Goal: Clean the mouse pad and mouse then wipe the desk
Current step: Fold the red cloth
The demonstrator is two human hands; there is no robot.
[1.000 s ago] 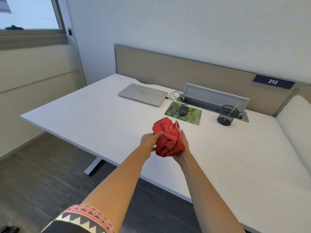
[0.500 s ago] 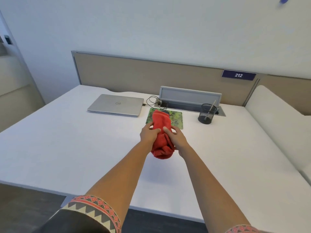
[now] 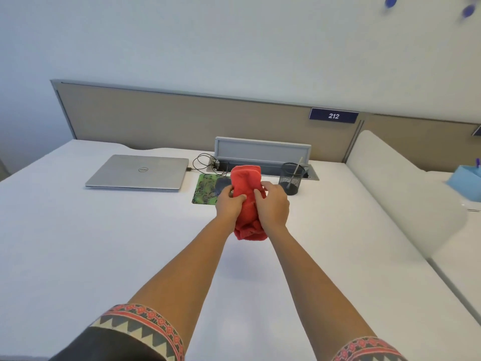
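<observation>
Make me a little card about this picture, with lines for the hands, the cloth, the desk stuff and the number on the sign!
left hand: grips the red cloth on its left side
right hand: grips the same cloth on its right side
red cloth: bunched up, held over the desk
mouse pad: green, flat on the desk, partly hidden behind the cloth
mouse: dark, on the pad, partly hidden
laptop: silver, closed, left of the pad
pen cup: black mesh, right of the pad
sign: reads 212
</observation>
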